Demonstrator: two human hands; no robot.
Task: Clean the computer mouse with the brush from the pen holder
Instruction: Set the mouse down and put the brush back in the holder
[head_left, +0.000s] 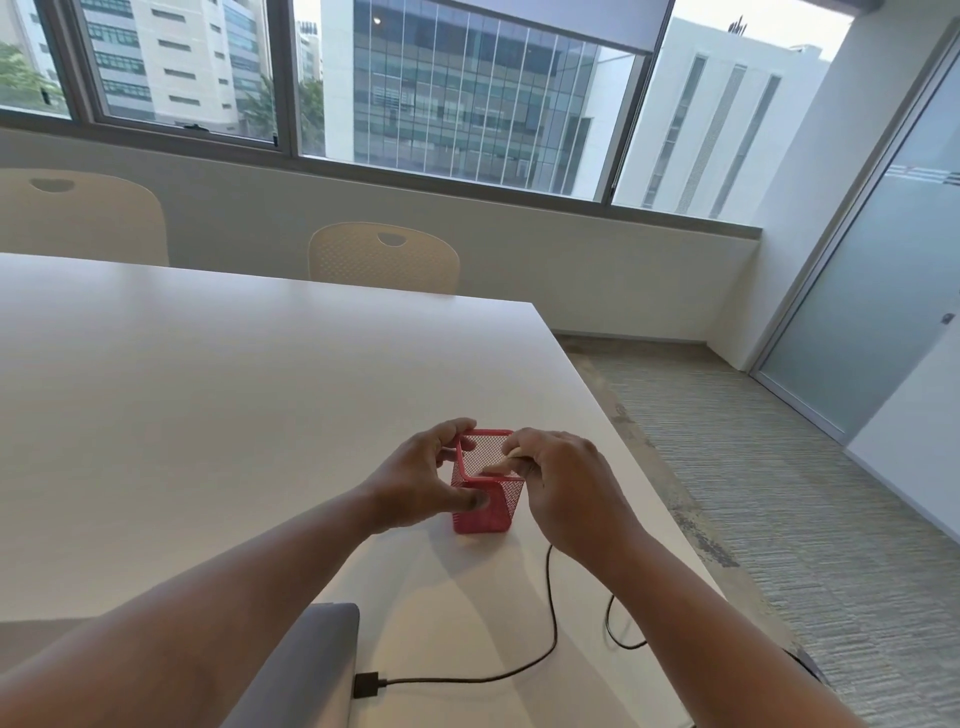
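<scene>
Steadying the light, stiff red wire-mesh pen holder (480, 496), left hand (426, 480) clasps its near-left wall; right hand (561, 483) pinches, seemingly, a slim pale brush handle (501, 465) at the rim.

What I can't make out at the holder

My right hand (563, 488) covers the right wall of the red mesh pen holder (483, 512), and whatever its fingers pinch inside is too hidden for me to name. My left hand (423, 480) masks the left wall. The black cable (550, 623) runs under my right forearm, so its far end is lost. The grey laptop (306, 670) below my grip is cut off by the bottom edge.
</scene>
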